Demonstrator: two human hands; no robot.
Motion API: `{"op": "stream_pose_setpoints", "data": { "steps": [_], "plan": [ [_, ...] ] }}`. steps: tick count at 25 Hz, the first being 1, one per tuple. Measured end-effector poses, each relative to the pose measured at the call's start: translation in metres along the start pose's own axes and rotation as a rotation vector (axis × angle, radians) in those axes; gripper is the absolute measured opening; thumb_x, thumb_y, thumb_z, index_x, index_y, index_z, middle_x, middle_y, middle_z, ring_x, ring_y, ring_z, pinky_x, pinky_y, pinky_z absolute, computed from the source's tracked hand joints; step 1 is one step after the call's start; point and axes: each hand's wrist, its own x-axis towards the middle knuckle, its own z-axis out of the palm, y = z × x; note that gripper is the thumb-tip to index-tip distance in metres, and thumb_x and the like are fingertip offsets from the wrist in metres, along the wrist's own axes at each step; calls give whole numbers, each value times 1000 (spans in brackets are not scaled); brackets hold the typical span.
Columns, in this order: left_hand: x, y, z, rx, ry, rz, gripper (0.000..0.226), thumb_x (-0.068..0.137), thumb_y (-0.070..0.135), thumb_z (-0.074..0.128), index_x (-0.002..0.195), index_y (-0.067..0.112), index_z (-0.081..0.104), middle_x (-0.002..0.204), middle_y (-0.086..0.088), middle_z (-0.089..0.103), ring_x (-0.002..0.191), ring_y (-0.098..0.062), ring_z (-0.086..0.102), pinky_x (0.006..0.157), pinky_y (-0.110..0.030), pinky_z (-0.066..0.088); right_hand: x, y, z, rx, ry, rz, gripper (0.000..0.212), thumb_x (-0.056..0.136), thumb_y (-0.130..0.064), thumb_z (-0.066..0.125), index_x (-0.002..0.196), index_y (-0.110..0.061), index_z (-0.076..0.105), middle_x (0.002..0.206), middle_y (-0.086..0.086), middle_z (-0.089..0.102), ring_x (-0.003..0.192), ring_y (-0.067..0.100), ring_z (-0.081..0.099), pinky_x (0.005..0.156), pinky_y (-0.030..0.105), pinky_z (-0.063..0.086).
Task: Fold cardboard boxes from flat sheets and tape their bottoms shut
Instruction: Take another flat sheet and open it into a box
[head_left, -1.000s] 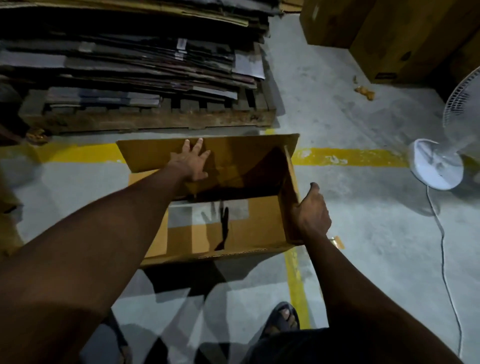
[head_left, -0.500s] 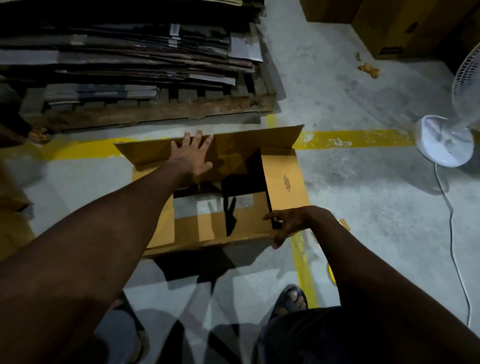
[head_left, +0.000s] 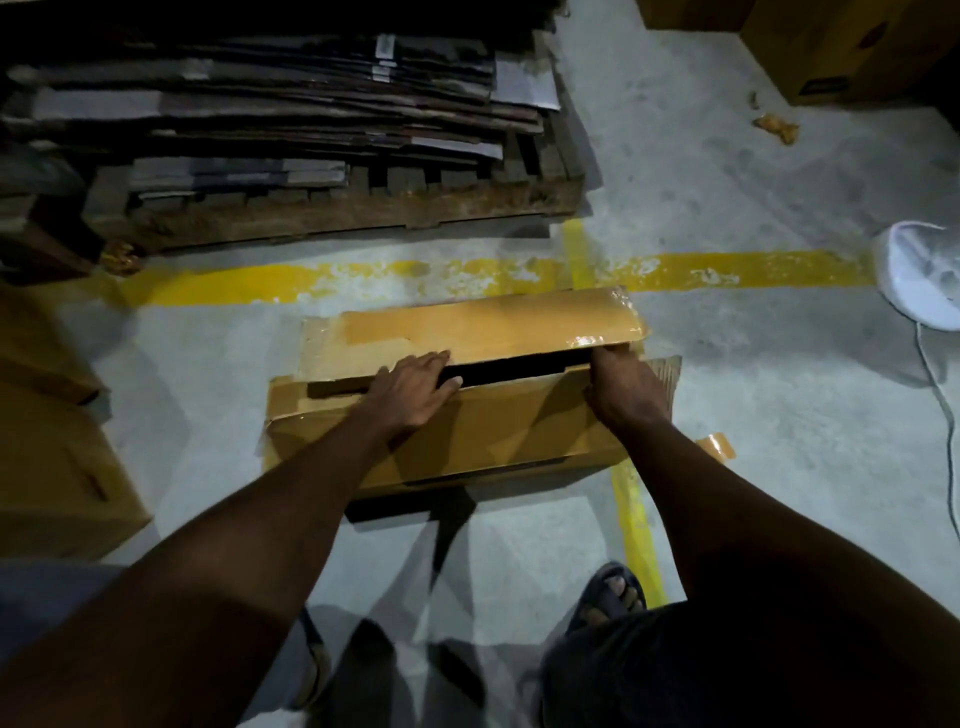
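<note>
A brown cardboard box (head_left: 498, 441) stands on the concrete floor in front of me. Its two long flaps are folded down and nearly meet, with a dark gap between them. The far flap (head_left: 467, 327) carries shiny old tape. My left hand (head_left: 415, 387) lies flat with straight fingers on the near flap, its fingertips at the gap. My right hand (head_left: 626, 384) is at the right end of the gap, fingers curled under the far flap's edge. A roll of brown tape (head_left: 719, 447) lies on the floor just right of the box.
A wooden pallet (head_left: 332, 213) stacked with flat cardboard sheets lies beyond the box. Folded boxes stand at the left (head_left: 57, 457) and the far right (head_left: 831, 57). A white fan base (head_left: 919, 280) with a cord sits to the right. Yellow lines mark the floor. My sandalled foot (head_left: 608, 597) is near.
The box was open, with my left hand on its far flap and my right hand on the right end flap. Now the end flap is down and both long flaps are folded over.
</note>
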Motion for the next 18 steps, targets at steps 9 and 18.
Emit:
{"op": "stream_pose_setpoints", "data": {
  "steps": [9, 18],
  "plan": [
    [9, 6, 49, 260, -98, -37, 84, 95, 53, 40, 153, 17, -8, 161, -8, -16, 147, -40, -5, 112, -64, 10, 31, -7, 49, 69, -498, -114, 92, 88, -35, 70, 156, -19, 10, 163, 12, -13, 142, 37, 29, 111, 48, 37],
    [34, 67, 57, 181, -85, -79, 84, 97, 49, 39, 152, 6, -7, 159, -12, -20, 145, -45, -10, 113, -64, 12, 22, 36, 48, 135, -574, -112, 84, 91, -37, 66, 156, -14, 17, 159, 15, 23, 137, 34, 39, 109, 40, 38]
  ]
}}
